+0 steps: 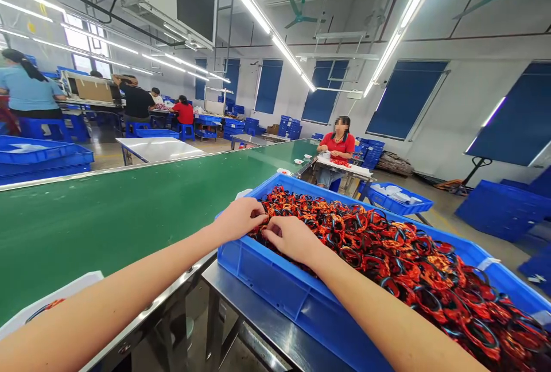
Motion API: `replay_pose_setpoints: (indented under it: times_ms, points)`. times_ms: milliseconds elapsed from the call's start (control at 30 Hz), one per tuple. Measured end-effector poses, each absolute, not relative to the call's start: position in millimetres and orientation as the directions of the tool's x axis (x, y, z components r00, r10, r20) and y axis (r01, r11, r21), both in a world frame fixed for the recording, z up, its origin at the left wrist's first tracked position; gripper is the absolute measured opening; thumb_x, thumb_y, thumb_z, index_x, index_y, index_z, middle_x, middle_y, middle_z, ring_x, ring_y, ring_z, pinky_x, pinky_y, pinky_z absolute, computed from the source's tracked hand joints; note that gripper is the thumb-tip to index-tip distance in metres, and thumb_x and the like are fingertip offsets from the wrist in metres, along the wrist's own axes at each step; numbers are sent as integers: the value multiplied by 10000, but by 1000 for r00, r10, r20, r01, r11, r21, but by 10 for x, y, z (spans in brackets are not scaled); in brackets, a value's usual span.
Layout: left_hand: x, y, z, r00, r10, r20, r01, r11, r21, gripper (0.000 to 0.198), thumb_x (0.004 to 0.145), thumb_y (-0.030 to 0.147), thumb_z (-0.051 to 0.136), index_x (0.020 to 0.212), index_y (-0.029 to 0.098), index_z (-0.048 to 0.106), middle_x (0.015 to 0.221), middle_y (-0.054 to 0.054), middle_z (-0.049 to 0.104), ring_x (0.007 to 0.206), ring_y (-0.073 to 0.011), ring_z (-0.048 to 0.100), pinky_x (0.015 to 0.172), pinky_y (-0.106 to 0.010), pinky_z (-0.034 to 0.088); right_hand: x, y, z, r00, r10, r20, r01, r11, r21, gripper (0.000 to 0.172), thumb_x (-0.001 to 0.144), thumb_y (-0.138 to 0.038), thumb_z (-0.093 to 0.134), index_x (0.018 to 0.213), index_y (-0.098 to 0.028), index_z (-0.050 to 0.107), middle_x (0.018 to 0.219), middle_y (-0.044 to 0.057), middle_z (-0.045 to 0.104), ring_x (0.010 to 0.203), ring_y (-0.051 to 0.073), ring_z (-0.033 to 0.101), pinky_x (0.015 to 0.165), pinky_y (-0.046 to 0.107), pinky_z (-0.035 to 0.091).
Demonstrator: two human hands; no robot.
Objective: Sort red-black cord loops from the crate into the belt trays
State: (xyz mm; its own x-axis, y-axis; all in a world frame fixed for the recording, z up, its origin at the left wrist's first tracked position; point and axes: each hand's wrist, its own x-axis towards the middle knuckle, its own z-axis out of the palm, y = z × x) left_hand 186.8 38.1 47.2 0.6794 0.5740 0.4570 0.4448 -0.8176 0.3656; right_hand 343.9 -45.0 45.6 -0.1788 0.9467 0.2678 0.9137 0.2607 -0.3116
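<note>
1. Left arm: extends from lower left, slanting up and right, passes over white tray and edge of green conveyor belt; looks nearly straight.
2. Left hand: at near left corner of blue bin, back of hand up, wrist by the rim, fingers bent, tips pointing right and down at the bands.
3. Right arm: extends from lower right, slanting up and left, crosses above the bin's near side.
4. Right hand: inside bin's left end, back of hand up, fingers curled, thumb and fingertips turned left toward left hand.
5. Hand state: both partly closed, fingertips at the pile, just beside each other; can't tell if either grips a band, or if the tips touch.
6. Bands: red-orange and black loops, heaped through the bin, both hands at the pile's left end.
7. Bin sits on metal table, alongside the belt.
8. White tray, lower left, partly behind left arm; a loop shows in it.
9. Co-worker in red shirt sits beyond bin, at another table, red items on it.
</note>
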Motion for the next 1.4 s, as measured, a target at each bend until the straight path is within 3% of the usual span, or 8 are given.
replay_pose_setpoints:
  times_ms: [133,233,500,700,967,1400]
  points:
    - [1854,352,483,730,512,453,341,-847,408,218,829,309,492,815,193,676,734,-16,672,649,-144,575,621,-253,423,3463,-426,468,14,923,384,885,168,-435,152,850,-341,517,901,-208,572,711,9,664,635,153,599,605,258,418]
    - [1837,350,479,765,449,462,262,-872,414,222,831,296,491,866,191,684,777,-23,680,678,-143,580,641,-248,425,3489,-421,470,18,922,387,863,181,-471,181,848,-323,519,989,-217,560,722,-2,670,631,150,607,609,259,429]
    - [1825,345,473,751,503,428,288,-833,473,212,823,303,489,837,184,664,739,-13,672,648,-137,575,614,-238,421,3517,-394,441,-29,924,381,862,216,-458,160,835,-278,507,935,-223,619,761,8,679,659,141,614,647,257,455]
    - [1789,301,538,774,489,402,302,-843,444,229,840,325,462,807,191,645,720,-1,650,647,-141,564,610,-244,413,3454,-449,487,-3,917,399,887,187,-423,172,823,-288,508,951,-253,617,773,-11,701,689,142,634,648,248,456]
    - [1777,431,492,784,488,384,282,-831,480,286,860,427,435,866,217,629,819,0,667,707,-159,591,647,-250,442,3413,-458,578,9,903,430,916,165,-366,190,789,-337,529,960,-282,590,762,-55,699,701,141,636,608,244,429]
    - [1780,375,501,769,502,396,287,-825,487,296,864,436,432,812,205,609,711,19,620,623,-135,533,587,-240,411,3395,-491,590,20,900,436,923,152,-355,184,773,-308,511,941,-295,584,739,-65,686,688,139,626,593,245,399]
